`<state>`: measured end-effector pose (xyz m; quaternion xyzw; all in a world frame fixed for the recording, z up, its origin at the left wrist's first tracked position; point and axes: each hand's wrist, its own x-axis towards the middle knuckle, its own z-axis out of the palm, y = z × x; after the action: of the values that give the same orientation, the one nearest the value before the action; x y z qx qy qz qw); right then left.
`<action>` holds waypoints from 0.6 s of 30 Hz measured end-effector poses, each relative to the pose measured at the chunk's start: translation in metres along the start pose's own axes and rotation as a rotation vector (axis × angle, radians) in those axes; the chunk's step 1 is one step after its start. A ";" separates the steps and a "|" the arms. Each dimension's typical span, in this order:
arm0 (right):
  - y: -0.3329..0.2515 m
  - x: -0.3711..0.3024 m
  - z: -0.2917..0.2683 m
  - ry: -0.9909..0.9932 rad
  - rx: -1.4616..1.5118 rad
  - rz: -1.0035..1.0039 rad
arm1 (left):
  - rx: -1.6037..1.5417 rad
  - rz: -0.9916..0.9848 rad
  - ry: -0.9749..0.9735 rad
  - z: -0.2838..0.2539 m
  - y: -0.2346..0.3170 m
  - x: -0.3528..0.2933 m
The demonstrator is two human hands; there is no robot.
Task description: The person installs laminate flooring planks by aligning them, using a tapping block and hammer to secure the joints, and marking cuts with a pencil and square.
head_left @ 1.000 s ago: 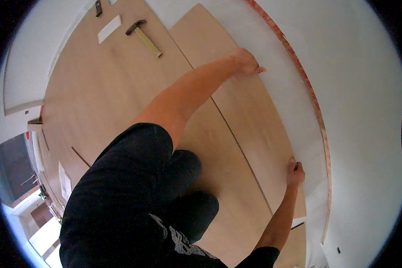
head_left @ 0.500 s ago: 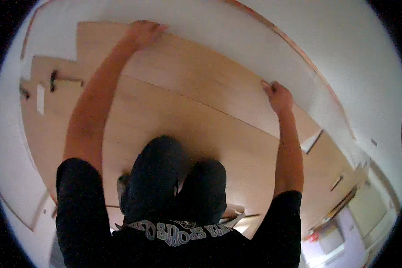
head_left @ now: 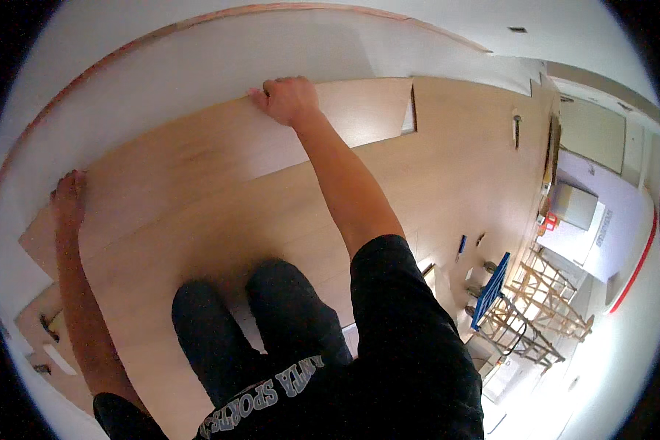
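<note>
A long light-wood floor plank (head_left: 198,147) lies along the far edge of the laid planks (head_left: 447,169), which I kneel on. My left hand (head_left: 68,192) is at the plank's left part, fingers bent over its far edge. Farther right, my right hand (head_left: 290,100) grips the same edge with curled fingers; their undersides are hidden. Past the right hand, the plank's end stands apart from the neighbouring plank by a narrow gap (head_left: 409,121) showing pale underlay and a dark edge.
Pale underlay (head_left: 286,44) runs between plank and wall. A hammer (head_left: 517,128) lies at right, another hammer (head_left: 51,326) at left beside a white strip (head_left: 60,359). A blue-handled tool (head_left: 462,246), a blue platform (head_left: 491,290) and wooden frames (head_left: 543,293) are at lower right.
My view has swung to the right, bringing the blue platform and wooden frames into sight. Both hands are still on the plank's far edge, appearing farther left in the picture.
</note>
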<state>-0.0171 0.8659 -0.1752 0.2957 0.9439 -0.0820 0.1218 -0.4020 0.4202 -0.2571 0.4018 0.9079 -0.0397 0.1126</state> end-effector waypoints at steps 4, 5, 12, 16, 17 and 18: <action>0.040 -0.003 0.008 0.069 -0.002 0.001 | 0.101 0.028 0.050 0.006 0.050 0.003; 0.049 -0.007 0.014 0.159 -0.001 0.008 | 0.109 0.045 0.051 0.005 0.059 0.003; 0.073 -0.012 0.029 0.243 0.053 0.087 | 0.144 0.147 0.104 0.011 0.082 0.011; 0.078 -0.009 0.027 0.177 0.123 0.086 | 0.150 0.188 0.166 0.027 0.074 0.014; 0.080 -0.006 0.031 0.185 0.110 0.094 | 0.137 0.172 0.141 0.028 0.076 0.017; 0.082 -0.004 0.034 0.194 0.096 0.100 | 0.128 0.153 0.115 0.028 0.078 0.019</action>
<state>0.0398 0.9222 -0.2138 0.3545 0.9303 -0.0920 0.0193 -0.3521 0.4815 -0.2873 0.4781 0.8751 -0.0657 0.0374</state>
